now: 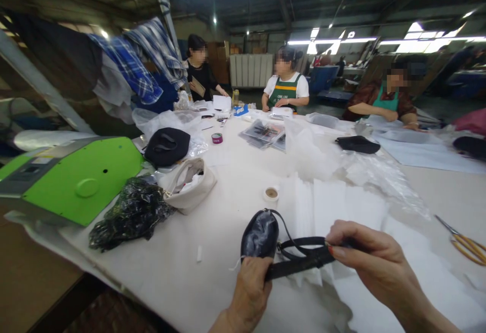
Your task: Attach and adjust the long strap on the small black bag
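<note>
A small black handbag with a clear plastic film over its body stands tilted above the table's near side. My left hand is closed round the lower end of the bag. From the bag a black strap runs to the right in loops. The strap's far end is pinched between the thumb and fingers of my right hand. White tissue sheets lie beneath and behind the strap. Just beyond the bag sits a roll of white tape.
A green machine, crumpled black plastic and a cream pouch occupy the left side. Yellow-handled scissors lie at the right. Clear plastic bags spread across the table. Several people work along the far side.
</note>
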Tool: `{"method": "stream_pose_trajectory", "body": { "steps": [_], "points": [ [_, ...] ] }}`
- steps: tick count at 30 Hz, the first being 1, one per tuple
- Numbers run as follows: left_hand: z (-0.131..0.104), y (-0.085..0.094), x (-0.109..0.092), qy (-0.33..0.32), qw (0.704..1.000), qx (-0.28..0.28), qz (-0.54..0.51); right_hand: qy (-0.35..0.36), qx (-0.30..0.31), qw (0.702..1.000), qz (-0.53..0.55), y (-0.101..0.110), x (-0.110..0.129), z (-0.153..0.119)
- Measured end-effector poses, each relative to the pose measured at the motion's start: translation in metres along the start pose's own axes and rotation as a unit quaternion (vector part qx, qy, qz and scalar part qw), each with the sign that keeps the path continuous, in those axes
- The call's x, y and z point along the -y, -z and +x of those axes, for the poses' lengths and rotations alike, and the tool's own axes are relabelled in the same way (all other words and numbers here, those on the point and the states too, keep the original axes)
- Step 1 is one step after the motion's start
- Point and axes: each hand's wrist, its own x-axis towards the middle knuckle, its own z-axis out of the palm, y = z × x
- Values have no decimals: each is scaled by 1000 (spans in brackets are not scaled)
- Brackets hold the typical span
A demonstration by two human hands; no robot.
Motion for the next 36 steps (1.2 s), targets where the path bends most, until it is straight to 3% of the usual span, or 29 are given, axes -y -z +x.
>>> {"method": "stream_pose_trajectory", "body": {
  "steps": [3, 7, 12, 15, 17, 19, 23, 26, 29, 34, 36],
  "points": [
    [-1, 0, -2, 13, 1000, 0, -22, 39, 6, 998, -44, 6, 0, -6],
    [0, 2, -5, 44, 995, 57, -62, 10, -39, 998, -37, 16, -5, -2],
    [-1, 3, -2, -59, 994, 95, -10, 3, -76, 997, -2, 18, 1, 3],
    [-6, 2, 1, -105, 991, 35, 80, 16, -67, 998, -8, 18, 6, 1],
    [-11, 1, 3, -96, 984, -25, 145, 21, -76, 997, -7, 18, 7, -2],
    [-16, -3, 6, -90, 980, -37, 172, 22, -71, 997, -8, 17, 6, -3],
    [-19, -13, 9, -139, 976, 14, 169, -5, -2, 1000, -27, 10, 2, 2],
    [-17, -18, 10, -150, 974, 14, 168, -18, 27, 999, -24, 5, 6, 5],
    [-14, -19, 11, -157, 973, 20, 166, 35, 54, 998, -29, 1, 16, 2],
    [-12, -18, 12, -118, 983, 39, 132, 164, 209, 960, -86, -5, 35, -11],
    [-12, -16, 13, -94, 990, 43, 99, 200, 242, 944, -106, -5, 38, -12]
  ]
}}
